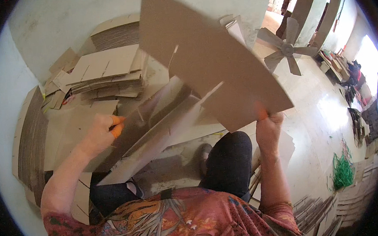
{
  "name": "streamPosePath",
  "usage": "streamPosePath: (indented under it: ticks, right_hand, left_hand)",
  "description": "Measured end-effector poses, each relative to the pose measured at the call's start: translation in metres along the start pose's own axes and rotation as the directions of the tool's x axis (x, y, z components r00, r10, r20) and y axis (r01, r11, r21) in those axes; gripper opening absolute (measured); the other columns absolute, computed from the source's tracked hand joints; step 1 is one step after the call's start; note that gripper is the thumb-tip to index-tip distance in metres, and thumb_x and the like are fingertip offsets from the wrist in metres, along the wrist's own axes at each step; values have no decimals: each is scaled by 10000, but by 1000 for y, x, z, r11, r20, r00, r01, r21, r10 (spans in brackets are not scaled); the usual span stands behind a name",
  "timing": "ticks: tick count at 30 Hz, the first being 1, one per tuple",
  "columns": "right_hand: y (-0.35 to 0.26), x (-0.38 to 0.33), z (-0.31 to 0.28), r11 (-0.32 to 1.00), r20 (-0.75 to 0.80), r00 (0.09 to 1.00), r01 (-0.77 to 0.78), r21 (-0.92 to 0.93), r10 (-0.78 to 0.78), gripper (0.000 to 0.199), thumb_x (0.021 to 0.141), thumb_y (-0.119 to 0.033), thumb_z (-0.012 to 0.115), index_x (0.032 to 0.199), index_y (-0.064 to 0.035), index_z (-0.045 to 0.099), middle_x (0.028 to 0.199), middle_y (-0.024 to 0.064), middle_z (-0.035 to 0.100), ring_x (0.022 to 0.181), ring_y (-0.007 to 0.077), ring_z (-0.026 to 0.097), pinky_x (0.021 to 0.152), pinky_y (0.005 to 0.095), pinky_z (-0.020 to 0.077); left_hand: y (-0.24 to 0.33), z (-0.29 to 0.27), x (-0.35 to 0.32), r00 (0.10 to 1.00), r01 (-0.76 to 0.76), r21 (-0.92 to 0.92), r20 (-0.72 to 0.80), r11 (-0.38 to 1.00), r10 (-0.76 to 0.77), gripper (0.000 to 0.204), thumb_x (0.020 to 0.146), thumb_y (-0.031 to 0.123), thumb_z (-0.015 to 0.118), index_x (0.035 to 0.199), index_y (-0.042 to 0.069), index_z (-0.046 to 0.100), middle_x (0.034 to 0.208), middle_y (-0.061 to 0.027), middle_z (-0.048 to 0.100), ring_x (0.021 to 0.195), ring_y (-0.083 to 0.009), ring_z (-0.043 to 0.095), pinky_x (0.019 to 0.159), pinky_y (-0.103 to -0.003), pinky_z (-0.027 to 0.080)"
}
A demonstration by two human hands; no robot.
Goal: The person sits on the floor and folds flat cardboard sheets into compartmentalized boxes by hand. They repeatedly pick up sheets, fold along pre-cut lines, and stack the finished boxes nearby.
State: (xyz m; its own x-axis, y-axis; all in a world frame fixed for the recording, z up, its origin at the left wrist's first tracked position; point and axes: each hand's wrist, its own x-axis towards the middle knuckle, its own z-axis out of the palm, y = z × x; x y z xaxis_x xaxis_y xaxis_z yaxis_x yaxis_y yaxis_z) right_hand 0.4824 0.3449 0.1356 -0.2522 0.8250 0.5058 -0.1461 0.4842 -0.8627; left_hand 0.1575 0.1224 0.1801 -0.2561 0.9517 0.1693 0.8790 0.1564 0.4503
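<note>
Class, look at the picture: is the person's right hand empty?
No. The right hand grips the lower edge of a large cardboard sheet lifted above the knees.

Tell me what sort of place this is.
Probably a small cardboard box workshop: stacks of flat cardboard sheets against the wall, more bundles on the floor, and a floor fan nearby.
</note>
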Motion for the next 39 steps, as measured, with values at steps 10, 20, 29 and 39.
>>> streamPosePath:
  ticks: [10,20,29,39]
  right_hand:
    - [12,4,-5,993,56,994,-94,-68,97,294,815,-46,669,1092,16,591,1016,77,648,925,164,574,802,305,453]
    - [-5,0,-5,991,79,996,-22,-135,33,275,806,-54,677,1057,31,603,959,103,665,879,165,595,762,308,473]
    - [19,-20,9,977,169,978,-84,-198,119,218,834,-11,633,1047,5,588,958,50,633,882,155,557,766,302,453]
    - [43,-23,25,982,131,991,-3,-188,28,173,843,-61,643,1004,2,647,847,53,673,778,112,568,699,283,464]
  left_hand:
    - [-13,5,2,996,69,-63,-58,996,-73,189,797,53,608,947,-53,652,767,-218,642,639,-238,615,601,-315,471]
    - [-6,4,3,993,90,4,-82,996,-89,182,776,66,610,904,-54,660,773,-205,650,626,-218,614,589,-311,468]
    - [6,8,2,962,-156,152,-203,976,185,254,798,94,650,1012,-43,645,904,-223,648,715,-304,641,651,-349,497]
    - [73,51,43,964,-134,-30,227,991,137,283,845,172,600,1060,-10,630,919,-227,638,832,-345,636,730,-396,503]
